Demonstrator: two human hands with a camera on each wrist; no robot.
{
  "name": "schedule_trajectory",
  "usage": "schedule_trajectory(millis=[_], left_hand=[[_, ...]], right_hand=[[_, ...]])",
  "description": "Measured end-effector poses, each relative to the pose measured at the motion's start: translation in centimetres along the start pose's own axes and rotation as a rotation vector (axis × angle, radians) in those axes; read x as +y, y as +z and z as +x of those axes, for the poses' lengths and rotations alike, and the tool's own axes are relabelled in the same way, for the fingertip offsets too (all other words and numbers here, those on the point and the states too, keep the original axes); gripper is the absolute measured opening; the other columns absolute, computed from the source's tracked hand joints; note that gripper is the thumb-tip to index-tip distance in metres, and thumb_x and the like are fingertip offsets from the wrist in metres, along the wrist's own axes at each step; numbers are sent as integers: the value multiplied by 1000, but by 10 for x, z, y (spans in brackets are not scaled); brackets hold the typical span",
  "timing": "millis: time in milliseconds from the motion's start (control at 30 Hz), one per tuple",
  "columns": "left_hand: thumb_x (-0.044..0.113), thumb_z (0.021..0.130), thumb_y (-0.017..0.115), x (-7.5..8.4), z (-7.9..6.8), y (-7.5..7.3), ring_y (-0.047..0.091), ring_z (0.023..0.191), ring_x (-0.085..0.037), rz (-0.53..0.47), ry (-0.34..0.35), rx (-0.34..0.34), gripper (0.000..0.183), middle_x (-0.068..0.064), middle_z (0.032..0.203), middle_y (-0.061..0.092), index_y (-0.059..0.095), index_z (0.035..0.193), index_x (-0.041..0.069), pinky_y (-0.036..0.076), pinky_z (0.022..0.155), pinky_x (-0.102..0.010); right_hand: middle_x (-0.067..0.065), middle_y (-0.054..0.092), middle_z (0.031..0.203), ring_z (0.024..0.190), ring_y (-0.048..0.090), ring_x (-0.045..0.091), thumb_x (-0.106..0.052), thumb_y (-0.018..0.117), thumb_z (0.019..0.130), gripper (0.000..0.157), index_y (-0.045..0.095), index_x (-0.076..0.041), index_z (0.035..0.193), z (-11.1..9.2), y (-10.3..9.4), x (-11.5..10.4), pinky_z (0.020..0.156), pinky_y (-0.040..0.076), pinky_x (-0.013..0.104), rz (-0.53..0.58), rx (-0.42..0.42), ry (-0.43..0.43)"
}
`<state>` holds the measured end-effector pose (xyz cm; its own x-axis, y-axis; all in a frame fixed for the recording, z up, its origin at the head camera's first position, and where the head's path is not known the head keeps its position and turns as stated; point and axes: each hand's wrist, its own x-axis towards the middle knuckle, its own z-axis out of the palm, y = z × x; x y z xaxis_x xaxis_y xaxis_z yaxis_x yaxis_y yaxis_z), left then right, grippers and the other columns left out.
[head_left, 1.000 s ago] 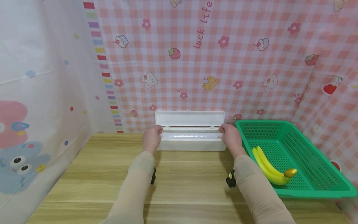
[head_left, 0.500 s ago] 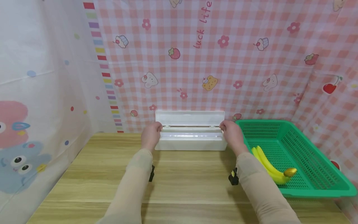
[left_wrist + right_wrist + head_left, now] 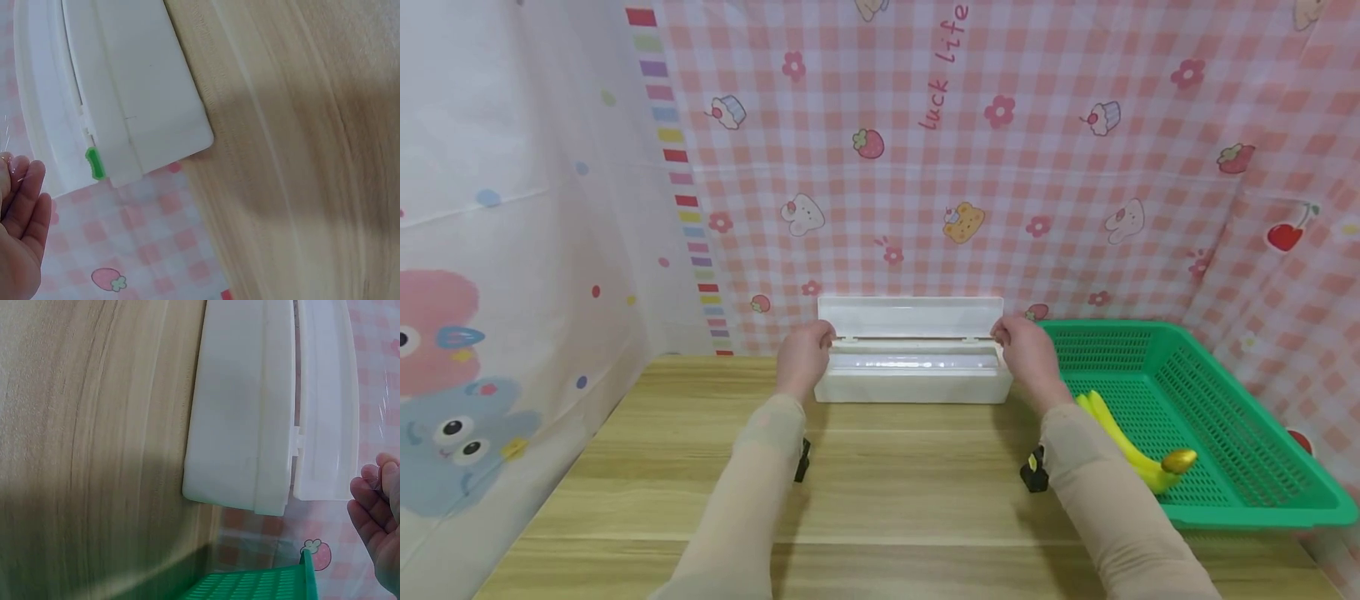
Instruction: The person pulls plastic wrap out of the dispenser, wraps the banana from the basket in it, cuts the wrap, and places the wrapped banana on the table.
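Note:
A white cling film dispenser (image 3: 912,389) stands against the back cloth, its lid (image 3: 910,317) raised. Inside lies a shiny clear roll (image 3: 913,362). My left hand (image 3: 803,360) is at the dispenser's left end, thumb and fingers pinching a piece of cling film (image 3: 6,134), seen as thin glints in the left wrist view. At the other end, my right hand (image 3: 1032,360) pinches the film too, with faint glints beside its fingertips in the right wrist view. The film between the hands is barely visible. A small green slider (image 3: 95,164) sits at the dispenser's end.
To the right is a green plastic basket (image 3: 1262,523) holding yellow bananas (image 3: 1123,446); my right forearm partly covers them. Checked cloth (image 3: 880,183) hangs behind the wooden table (image 3: 910,492), and a white printed cloth (image 3: 572,333) hangs on the left.
Both hands have moved slightly apart and a little up in the head view, keeping their pinch. The dispenser, basket and bananas stay where they were.

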<state>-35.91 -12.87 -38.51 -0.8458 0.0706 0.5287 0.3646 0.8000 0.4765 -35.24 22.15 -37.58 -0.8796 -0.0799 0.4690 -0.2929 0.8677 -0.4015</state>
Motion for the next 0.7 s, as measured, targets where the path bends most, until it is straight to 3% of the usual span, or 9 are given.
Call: schedule_trajectory(millis=[200,433,700], left_hand=[[-3,90,63,2,3,-5,68,86,-31,3,40,5,10,-12,89,72,71,92,2,56,81,-45],[-4,91,63,6,5,-14,67,90,-31,-11,36,-28,10,-13,95,72,71,96,2,55,85,-44],[-3,92,61,10,8,-23,68,87,-31,-13,66,-12,11,-13,91,72,70,94,2,56,79,-46]], right_hand=[[14,69,94,89,64,36,1,54,97,14,67,-2,94,3,-4,-1,82,52,53,-8,15,-5],[16,70,97,93,65,36,-2,54,99,14,67,-2,96,4,-12,-4,84,52,53,-1,8,-8],[17,70,97,90,65,37,-2,54,98,14,68,-1,96,6,-19,-8,82,53,53,-28,23,-35]])
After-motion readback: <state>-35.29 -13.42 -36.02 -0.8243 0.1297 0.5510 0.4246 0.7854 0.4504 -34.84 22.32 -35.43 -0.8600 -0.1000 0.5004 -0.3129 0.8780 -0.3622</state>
